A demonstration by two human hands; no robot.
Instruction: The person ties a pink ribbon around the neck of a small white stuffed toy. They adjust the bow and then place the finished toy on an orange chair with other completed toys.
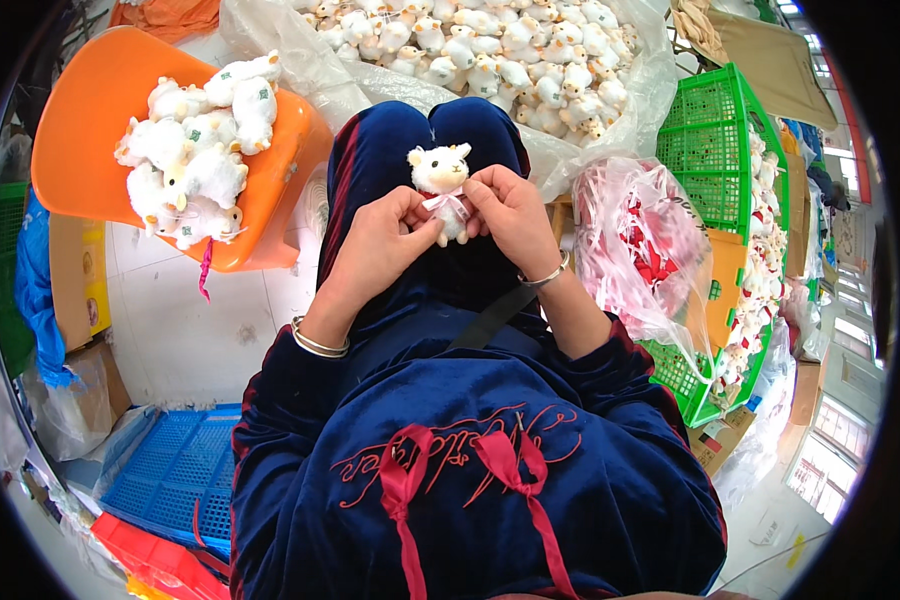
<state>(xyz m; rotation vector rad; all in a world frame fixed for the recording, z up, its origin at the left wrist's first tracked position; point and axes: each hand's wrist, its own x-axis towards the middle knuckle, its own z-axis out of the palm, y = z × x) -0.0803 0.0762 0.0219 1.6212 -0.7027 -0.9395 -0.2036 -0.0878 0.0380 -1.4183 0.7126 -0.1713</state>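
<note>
A small white plush lamb (440,172) sits upright over my lap, its face turned up toward me. Around its neck runs a pale pink ribbon bow (444,201). My left hand (390,235) pinches the bow's left side, thumb and fingers closed against the toy's body. On the other side my right hand (512,215) grips the ribbon near the neck with thumb and forefinger. Both hands hide parts of the lamb's sides; its small feet show below them.
An orange chair (90,130) on the left bears a pile of plush lambs (192,150). Ahead, a big clear plastic bag (275,50) holds many more. To the right are a bag of pink ribbons (635,225) and a green crate (702,150). A blue crate (175,465) lies lower left.
</note>
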